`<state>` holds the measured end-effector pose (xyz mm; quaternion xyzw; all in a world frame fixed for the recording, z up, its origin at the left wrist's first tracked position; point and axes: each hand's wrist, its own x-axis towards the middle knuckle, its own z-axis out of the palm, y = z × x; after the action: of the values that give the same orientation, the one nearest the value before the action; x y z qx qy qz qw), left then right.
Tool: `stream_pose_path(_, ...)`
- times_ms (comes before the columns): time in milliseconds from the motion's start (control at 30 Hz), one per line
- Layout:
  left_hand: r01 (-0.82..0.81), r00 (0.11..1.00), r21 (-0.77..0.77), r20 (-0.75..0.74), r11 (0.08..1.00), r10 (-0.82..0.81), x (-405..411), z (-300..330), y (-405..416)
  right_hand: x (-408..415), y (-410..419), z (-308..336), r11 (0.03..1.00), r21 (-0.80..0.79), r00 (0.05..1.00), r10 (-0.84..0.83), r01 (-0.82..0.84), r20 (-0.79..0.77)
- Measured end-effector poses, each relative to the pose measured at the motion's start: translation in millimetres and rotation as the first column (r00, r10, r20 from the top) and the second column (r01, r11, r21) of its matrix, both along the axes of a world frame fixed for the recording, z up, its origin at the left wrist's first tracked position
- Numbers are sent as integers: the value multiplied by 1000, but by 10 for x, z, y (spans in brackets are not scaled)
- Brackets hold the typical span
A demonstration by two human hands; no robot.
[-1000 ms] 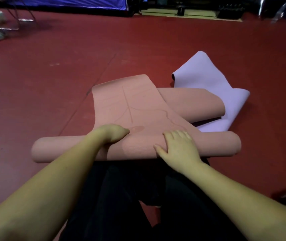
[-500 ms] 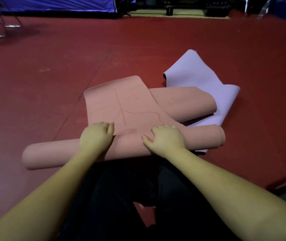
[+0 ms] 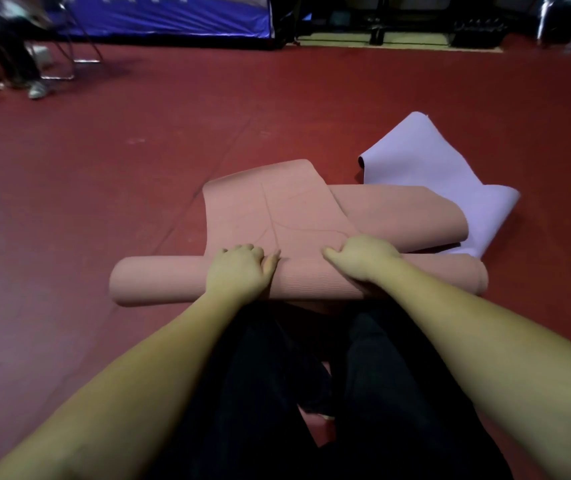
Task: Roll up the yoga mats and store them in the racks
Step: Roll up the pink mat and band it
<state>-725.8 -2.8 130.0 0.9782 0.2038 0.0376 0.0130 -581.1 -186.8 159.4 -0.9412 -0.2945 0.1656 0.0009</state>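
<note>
Red sports flooring [image 3: 104, 188] fills my view, with a blue barrier [image 3: 173, 15] along the far edge and chair legs [image 3: 65, 57] at the upper left. Close in front of me the pink yoga mat [image 3: 277, 216] lies on the floor, its near part wound into a thick roll that runs left to right across my dark trousers [image 3: 277, 393]. My left hand [image 3: 239, 271] sits on top of the roll with its fingers curled over the far side, gripping it; my right hand [image 3: 363, 258] grips the roll the same way, a little further right. Beyond the roll the unrolled pink sheet lies folded back on itself. A purple yoga mat [image 3: 450, 188] lies loosely folded behind it to the right, partly under the pink one.
</note>
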Motion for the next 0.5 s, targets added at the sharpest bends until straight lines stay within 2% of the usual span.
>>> stream_pose_path(133, 21, 1000, -27, -9, 999, -21, 5, 88, -67, -32, -103, 140, 999, -45, 995, 25, -29, -96)
stream_pose_path(333, -61, 974, -170, -227, 984, 22, -3, 236, -169, 39, -176, 176, 994, -88, 940, 30, -63, -339)
stream_pose_path(433, -105, 957, -212, -288, 971, 41, 10, 246, -115, 34, -141, 91, 996, -35, 957, 64, -77, -283)
stream_pose_path(500, -144, 930, -253, -366, 957, 43, 64, 264, -27, -6, -115, 64, 988, 80, 982, 142, -133, -125)
